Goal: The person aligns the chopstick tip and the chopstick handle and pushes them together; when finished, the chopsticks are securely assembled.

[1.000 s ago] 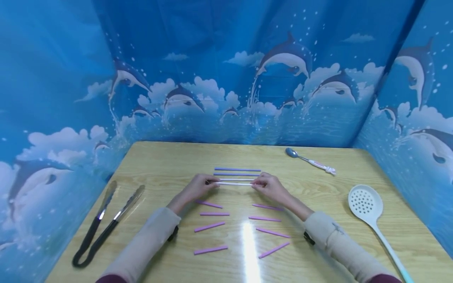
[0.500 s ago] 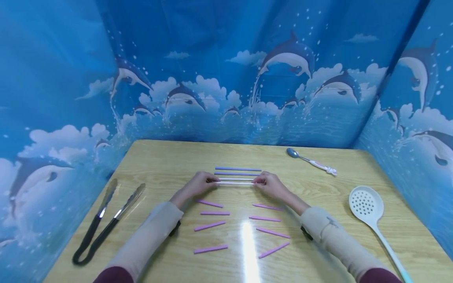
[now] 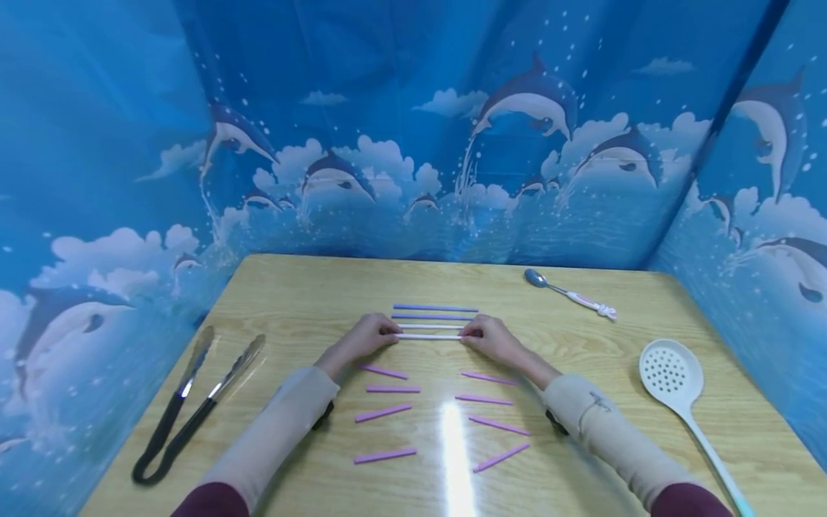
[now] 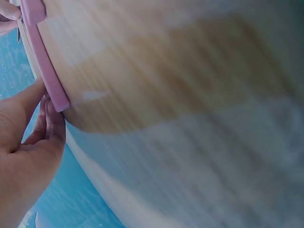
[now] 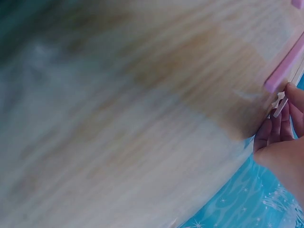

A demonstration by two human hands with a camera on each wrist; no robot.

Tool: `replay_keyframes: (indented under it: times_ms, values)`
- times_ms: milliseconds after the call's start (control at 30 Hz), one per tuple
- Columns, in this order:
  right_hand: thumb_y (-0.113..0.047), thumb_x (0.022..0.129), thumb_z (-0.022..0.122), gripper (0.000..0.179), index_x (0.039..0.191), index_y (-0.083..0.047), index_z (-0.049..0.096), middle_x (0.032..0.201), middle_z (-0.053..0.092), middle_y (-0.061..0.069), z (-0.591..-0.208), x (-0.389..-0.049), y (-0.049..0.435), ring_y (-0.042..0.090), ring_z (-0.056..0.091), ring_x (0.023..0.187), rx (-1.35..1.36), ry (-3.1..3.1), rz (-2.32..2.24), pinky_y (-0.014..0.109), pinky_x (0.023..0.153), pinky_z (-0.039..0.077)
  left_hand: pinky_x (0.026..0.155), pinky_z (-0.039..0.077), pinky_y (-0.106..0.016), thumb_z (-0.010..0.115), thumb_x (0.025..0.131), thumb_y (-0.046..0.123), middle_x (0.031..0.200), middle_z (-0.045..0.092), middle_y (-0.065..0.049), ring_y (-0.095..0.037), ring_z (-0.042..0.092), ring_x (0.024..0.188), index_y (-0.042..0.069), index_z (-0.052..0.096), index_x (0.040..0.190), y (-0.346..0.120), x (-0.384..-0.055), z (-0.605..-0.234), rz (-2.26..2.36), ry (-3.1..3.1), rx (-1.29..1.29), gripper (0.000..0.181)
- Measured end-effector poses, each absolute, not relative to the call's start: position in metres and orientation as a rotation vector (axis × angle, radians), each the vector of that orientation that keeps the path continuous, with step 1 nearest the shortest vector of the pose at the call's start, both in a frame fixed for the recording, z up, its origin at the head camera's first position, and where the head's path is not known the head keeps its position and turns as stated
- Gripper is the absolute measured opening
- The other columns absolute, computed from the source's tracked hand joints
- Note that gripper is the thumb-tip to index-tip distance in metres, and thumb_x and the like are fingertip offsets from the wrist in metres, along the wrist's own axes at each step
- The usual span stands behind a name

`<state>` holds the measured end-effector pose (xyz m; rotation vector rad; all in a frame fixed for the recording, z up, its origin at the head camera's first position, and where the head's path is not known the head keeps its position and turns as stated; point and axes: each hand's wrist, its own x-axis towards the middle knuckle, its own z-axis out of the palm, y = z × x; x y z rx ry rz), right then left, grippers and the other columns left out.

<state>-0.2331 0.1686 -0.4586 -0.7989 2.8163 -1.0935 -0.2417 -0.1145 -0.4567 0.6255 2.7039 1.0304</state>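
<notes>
White stick, the nearest of a row of four, lies level between the left hand and the right hand, near the middle of the bench; we see the hands pinching it, one at each end, though we cannot tell whether it touches the surface beneath. Over the last second we find the change slight: the hands have hardly moved, yet the gap to the second white stick just beyond looks a touch wider than half a second ago; we judge this a fine adjustment of spacing, with the row close to even. Beyond that lie two blue sticks, roughly parallel with the white pair; nearer us, pink sticks lie in two columns of four, several of them slanted, with a bright streak of glare by the right column. Farther out on the wood-grained bench we note black-handled tongs at the left, their arms spread, a spoon toward the far right, and a white skimmer at the right; behind hangs a blue backdrop printed with dolphins, clouds and water.
</notes>
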Motion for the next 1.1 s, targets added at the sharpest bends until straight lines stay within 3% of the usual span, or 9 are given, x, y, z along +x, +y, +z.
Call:
replay_keyframes:
  times_ms: [600, 900, 1100]
  values:
    - [-0.006, 0.085, 0.068, 0.012, 0.095, 0.001, 0.071, 0.085, 0.065, 0.007, -0.451, -0.228, 0.176, 0.016, 0.059, 0.078, -0.678, 2.795, -1.139, 0.027, 0.071, 0.052, 0.084, 0.053, -0.034, 0.066, 0.086, 0.004, 0.097, 0.069, -0.014, -0.025, 0.064, 0.090, -0.003, 0.069, 0.104, -0.123, -0.236, -0.453, 1.083, 2.717, 0.675, 0.019]
    - [-0.012, 0.086, 0.069, 0.016, 0.097, 0.001, 0.071, 0.082, 0.064, 0.004, -0.442, -0.208, 0.187, 0.013, 0.057, 0.075, -0.635, 2.746, -1.152, 0.022, 0.068, 0.050, 0.080, 0.053, -0.029, 0.066, 0.088, 0.009, 0.095, 0.069, -0.008, -0.017, 0.063, 0.087, 0.001, 0.069, 0.108, -0.132, -0.214, -0.443, 1.141, 2.631, 0.623, 0.021]
    - [-0.014, 0.086, 0.069, 0.019, 0.098, -0.001, 0.071, 0.083, 0.065, 0.001, -0.442, -0.187, 0.189, 0.009, 0.056, 0.075, -0.630, 2.703, -1.104, 0.020, 0.067, 0.049, 0.080, 0.053, -0.030, 0.067, 0.086, 0.009, 0.095, 0.070, -0.010, -0.019, 0.064, 0.088, -0.001, 0.068, 0.106, -0.138, -0.196, -0.444, 1.167, 2.578, 0.663, 0.022]
